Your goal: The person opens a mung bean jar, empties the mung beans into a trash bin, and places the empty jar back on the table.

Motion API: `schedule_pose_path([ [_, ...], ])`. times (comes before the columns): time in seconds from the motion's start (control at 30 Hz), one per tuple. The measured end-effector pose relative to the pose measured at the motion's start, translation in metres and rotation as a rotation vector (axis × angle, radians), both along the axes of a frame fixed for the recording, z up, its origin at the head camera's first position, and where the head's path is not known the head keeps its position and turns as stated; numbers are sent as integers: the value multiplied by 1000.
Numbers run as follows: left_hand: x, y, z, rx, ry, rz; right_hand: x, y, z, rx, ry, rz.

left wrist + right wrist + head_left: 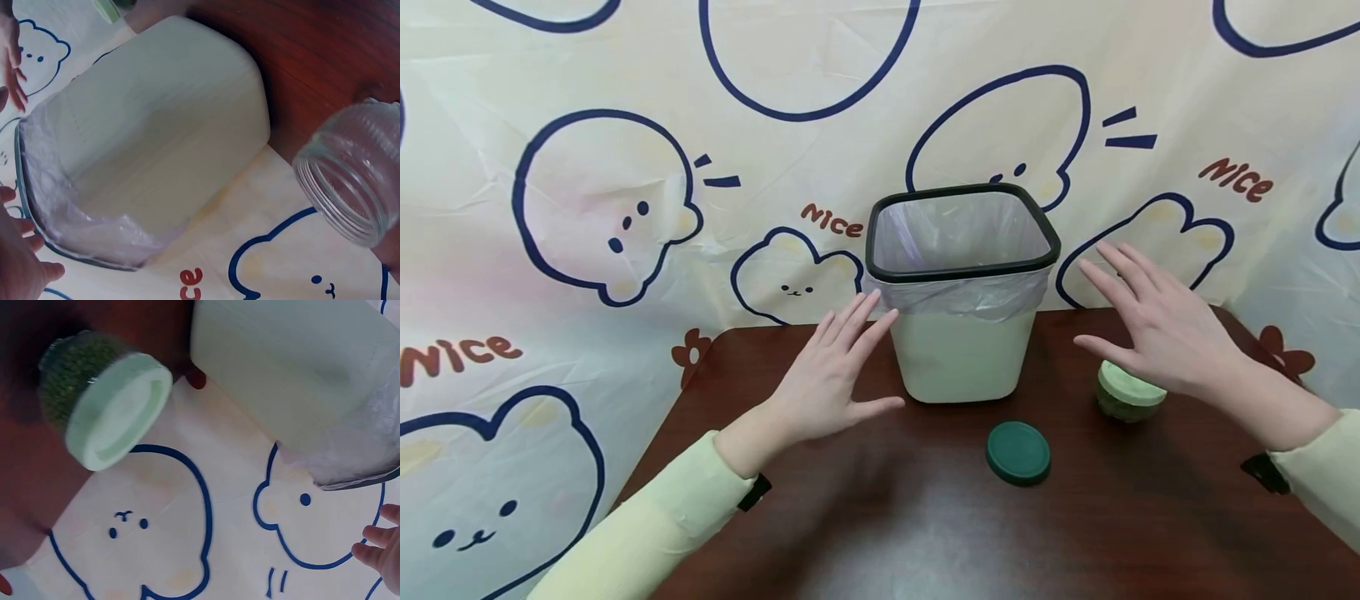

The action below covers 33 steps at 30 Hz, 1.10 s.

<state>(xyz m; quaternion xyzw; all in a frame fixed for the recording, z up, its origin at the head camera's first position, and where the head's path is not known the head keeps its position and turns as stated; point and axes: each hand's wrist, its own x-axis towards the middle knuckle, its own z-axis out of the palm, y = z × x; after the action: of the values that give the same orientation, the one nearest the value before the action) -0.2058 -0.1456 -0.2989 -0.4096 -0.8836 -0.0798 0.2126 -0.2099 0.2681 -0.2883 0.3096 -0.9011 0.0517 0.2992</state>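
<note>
My left hand [831, 379] hovers over the table at the bin's left side, fingers spread and holding nothing. The right hand [1165, 325], also spread and without anything in it, is raised above a jar with a pale green lid [1131, 385]. Green granules [84, 375] show through that jar's clear side in the right wrist view. Between the hands stands an upright pale green bin [966, 358] with a black rim and a translucent liner. A clear glass jar [356, 172] without a lid appears in the left wrist view; the left hand hides it in the head view.
A dark green round lid [1018, 452] lies flat on the dark reddish-brown table [925, 533], in front of the bin. Behind the table hangs a pale cloth [790, 167] printed with blue-outlined bears, close to the bin's back.
</note>
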Motion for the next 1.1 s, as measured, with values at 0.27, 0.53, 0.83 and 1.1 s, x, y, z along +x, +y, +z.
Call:
schedule_pose_path([
  [0.27,1,15,-10,0,-45,-58,6,17,-19,-30,-137,-123],
  [0.53,2,31,-23,-13,-84,-100,11,32,-41,-63,-222,-199],
  [0.83,1,46,-34,-19,-112,-120,10,46,-59,-86,-283,-271],
  [1.1,0,54,-40,-1,-152,-121,8,55,-70,-138,-361,-316],
])
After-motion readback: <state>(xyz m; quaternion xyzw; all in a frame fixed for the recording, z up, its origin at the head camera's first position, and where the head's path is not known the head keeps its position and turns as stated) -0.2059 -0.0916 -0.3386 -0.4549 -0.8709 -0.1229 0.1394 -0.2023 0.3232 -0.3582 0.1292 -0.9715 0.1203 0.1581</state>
